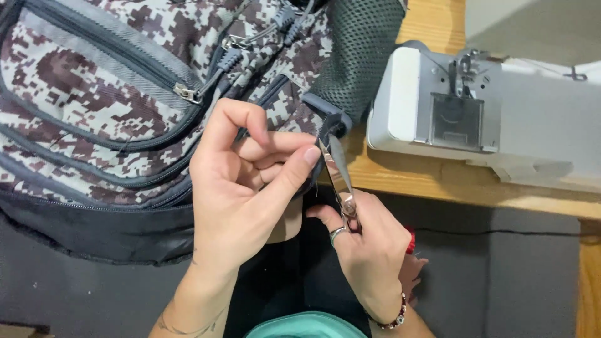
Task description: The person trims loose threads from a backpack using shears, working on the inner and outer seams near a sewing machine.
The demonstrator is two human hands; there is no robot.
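I see a camouflage backpack (106, 106) lying over the wooden tabletop (438, 181), beside a white sewing machine (488, 112). My left hand (244, 181) is closed, pinching the backpack's edge; my right hand (369, 250) is clenched around small metal snips (338, 178), blades at that edge.

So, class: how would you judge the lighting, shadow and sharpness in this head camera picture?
Head view: soft, even light; left hand and scissors are sharp; the white sewing machine looks bright, without harsh glare; faint shadow lies beneath the camouflage backpack; no obvious motion blur.
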